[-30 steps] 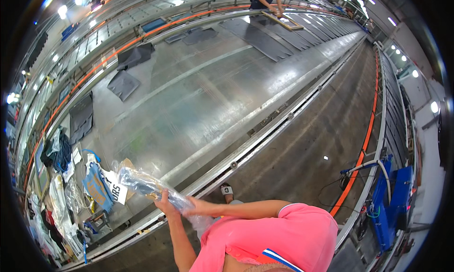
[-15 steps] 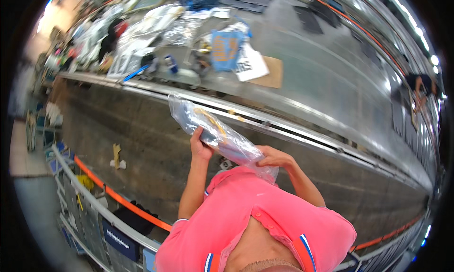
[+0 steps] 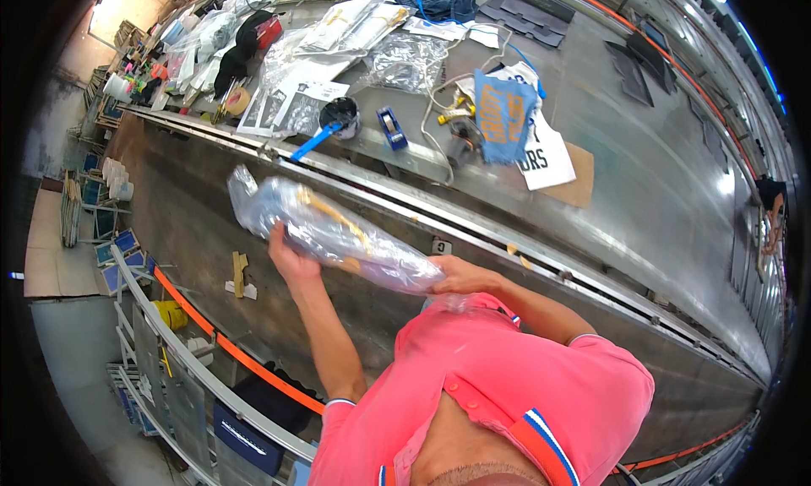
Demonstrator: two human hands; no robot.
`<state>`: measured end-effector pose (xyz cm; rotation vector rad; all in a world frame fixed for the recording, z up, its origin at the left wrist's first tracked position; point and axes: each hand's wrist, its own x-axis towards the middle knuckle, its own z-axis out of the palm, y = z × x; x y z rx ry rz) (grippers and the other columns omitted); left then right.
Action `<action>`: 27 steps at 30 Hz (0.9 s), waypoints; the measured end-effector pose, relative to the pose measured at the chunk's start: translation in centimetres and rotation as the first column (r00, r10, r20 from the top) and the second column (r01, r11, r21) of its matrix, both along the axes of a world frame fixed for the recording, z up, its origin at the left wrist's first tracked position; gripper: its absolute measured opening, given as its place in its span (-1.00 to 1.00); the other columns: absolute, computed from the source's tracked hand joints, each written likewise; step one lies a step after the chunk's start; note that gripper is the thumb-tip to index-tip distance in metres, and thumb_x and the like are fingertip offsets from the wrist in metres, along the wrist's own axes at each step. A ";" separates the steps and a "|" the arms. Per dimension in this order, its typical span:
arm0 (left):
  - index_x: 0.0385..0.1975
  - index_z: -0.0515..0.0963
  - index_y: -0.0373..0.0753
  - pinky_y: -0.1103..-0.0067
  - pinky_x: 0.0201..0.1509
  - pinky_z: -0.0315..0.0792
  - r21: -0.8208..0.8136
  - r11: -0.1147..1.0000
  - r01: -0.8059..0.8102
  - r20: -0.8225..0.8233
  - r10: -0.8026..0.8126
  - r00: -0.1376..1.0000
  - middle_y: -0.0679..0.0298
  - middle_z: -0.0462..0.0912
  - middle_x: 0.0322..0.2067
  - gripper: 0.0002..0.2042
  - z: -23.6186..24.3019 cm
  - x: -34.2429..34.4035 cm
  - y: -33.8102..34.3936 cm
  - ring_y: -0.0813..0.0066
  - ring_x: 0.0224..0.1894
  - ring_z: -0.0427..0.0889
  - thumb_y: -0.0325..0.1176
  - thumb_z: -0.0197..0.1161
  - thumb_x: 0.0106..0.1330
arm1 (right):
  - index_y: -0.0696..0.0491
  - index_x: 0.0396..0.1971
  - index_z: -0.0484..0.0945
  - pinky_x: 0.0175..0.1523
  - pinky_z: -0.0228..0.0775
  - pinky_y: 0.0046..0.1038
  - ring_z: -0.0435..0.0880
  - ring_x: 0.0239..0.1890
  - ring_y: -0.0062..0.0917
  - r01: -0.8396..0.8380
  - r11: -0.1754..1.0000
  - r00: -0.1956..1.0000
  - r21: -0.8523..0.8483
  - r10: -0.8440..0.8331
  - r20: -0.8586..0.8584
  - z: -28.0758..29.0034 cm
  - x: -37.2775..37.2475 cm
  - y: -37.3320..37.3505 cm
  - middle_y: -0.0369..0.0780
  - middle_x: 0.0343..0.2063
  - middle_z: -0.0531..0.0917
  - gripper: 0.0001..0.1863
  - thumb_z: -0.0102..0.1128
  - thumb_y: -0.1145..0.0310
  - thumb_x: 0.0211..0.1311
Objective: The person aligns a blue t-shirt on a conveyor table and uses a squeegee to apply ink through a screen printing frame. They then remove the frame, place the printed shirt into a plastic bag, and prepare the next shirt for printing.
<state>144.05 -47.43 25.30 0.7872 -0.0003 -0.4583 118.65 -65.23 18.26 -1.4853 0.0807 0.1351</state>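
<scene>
A clear plastic bag (image 3: 338, 233) holds a folded grey-blue item with yellow print, probably fabric. It slants across in front of my chest, above the gap beside the long table. My left hand (image 3: 294, 256) grips its lower edge near the left end, thumb on top of the plastic. At the bag's right end, my right hand (image 3: 456, 276) is closed on the plastic. The fingers of both hands are partly hidden beneath the bag.
Beyond the metal rail (image 3: 405, 206), the table carries a blue tape dispenser (image 3: 392, 130), a dark pot (image 3: 340, 114) with a blue handle, a blue printed cloth (image 3: 504, 119), and clear plastic packaging (image 3: 410, 59). A tubular railing (image 3: 198, 369) runs at left. Another person (image 3: 770, 197) stands far right.
Both hands have carried the bag to the left, and it lies a little flatter. The view has turned, shifting the table's things to the right. Both hands keep their grip.
</scene>
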 end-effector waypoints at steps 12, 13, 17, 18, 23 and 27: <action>0.22 0.20 -0.41 0.21 0.24 0.30 0.195 0.978 0.078 0.712 -0.195 0.674 -0.07 0.41 0.13 -0.42 12.8 25.5 -14.8 0.18 0.20 0.39 -0.15 0.15 0.34 | 0.17 -0.14 0.53 -0.19 0.47 -0.48 0.62 -0.31 -0.53 0.749 0.471 0.546 0.466 -0.837 -0.033 2.9 25.1 -15.8 -0.20 -0.28 0.64 -0.64 0.24 0.45 -0.03; 0.18 0.27 -0.40 0.25 0.20 0.35 0.222 0.969 0.106 0.671 -0.231 0.705 -0.04 0.48 0.07 -0.47 10.3 28.4 -14.2 0.21 0.14 0.47 -0.20 0.18 0.33 | 0.18 -0.04 0.48 -0.14 0.45 -0.50 0.60 -0.26 -0.55 0.756 0.516 0.578 0.403 -0.815 -0.042 2.1 26.1 -17.7 -0.20 -0.24 0.63 -0.57 0.25 0.41 0.03; -0.13 0.50 -0.31 0.41 -0.02 0.47 0.586 0.794 0.163 0.281 -0.388 0.878 0.16 0.64 -0.20 -0.77 -1.0 38.6 -11.7 0.38 -0.12 0.61 -0.30 0.14 0.33 | 0.29 0.09 0.37 0.12 0.34 -0.35 0.54 -0.02 -0.36 0.893 0.096 0.072 -0.439 -0.995 -0.070 -5.5 28.9 -20.5 -0.08 -0.06 0.57 -0.36 0.33 0.32 0.01; -0.17 0.51 -0.29 0.45 -0.06 0.47 0.596 0.785 0.171 0.214 -0.360 0.908 0.19 0.65 -0.24 -0.79 -4.6 41.0 -10.3 0.41 -0.15 0.61 -0.31 0.15 0.32 | 0.30 0.09 0.37 0.15 0.31 -0.34 0.52 0.02 -0.31 0.869 0.005 0.026 -0.495 -0.999 0.035 -6.3 30.6 -20.0 -0.06 -0.03 0.55 -0.35 0.33 0.32 0.00; -0.24 0.53 -0.24 0.49 -0.20 0.48 0.662 0.670 0.335 -0.145 -0.325 0.935 0.27 0.65 -0.31 -0.86 -14.5 45.2 -6.9 0.51 -0.24 0.61 -0.35 0.20 0.28 | 0.27 0.09 0.39 0.23 0.22 -0.35 0.45 0.14 -0.23 0.785 -0.248 -0.179 -0.568 -0.968 0.174 -9.2 31.3 -13.4 0.01 0.07 0.50 -0.39 0.31 0.34 0.02; -0.26 0.54 -0.29 0.62 -0.29 0.45 0.655 0.539 0.530 -0.171 -0.578 0.798 0.27 0.66 -0.37 -0.85 -14.7 47.2 -7.4 0.56 -0.32 0.63 -0.38 0.22 0.26 | 0.26 0.09 0.40 0.21 0.24 -0.40 0.46 0.13 -0.32 0.682 -0.336 -0.350 -0.649 -0.930 0.114 -4.9 35.0 -9.1 -0.03 0.06 0.51 -0.43 0.30 0.41 0.04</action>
